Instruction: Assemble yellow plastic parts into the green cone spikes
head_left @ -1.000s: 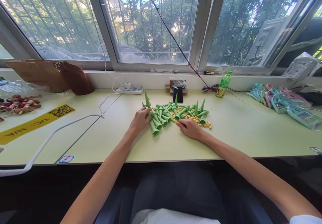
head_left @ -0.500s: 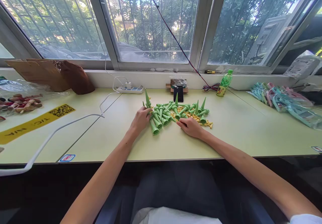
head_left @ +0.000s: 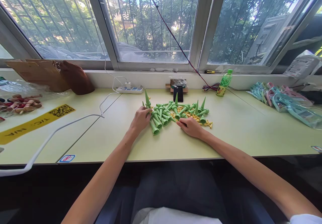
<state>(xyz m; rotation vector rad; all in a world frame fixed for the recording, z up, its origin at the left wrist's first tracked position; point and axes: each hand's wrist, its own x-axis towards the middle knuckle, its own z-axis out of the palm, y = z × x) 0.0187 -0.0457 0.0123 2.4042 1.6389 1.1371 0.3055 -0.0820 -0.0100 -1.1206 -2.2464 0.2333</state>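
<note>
My left hand is at the left end of a heap of green hollow plastic spikes. Its fingers are curled round the lower part of an upright green spike. On the near right side of the heap, my right hand rests low over the table, thumb and fingers pressed together. A thin green tip lies close to those fingertips; whatever is between them is too small to make out. Many small yellow plastic pieces lie under and beside the spikes.
Behind the heap are a black phone and a small cardboard box. A green bottle and a power strip stand farther back. A white cable crosses the left side; bagged pastel items lie right.
</note>
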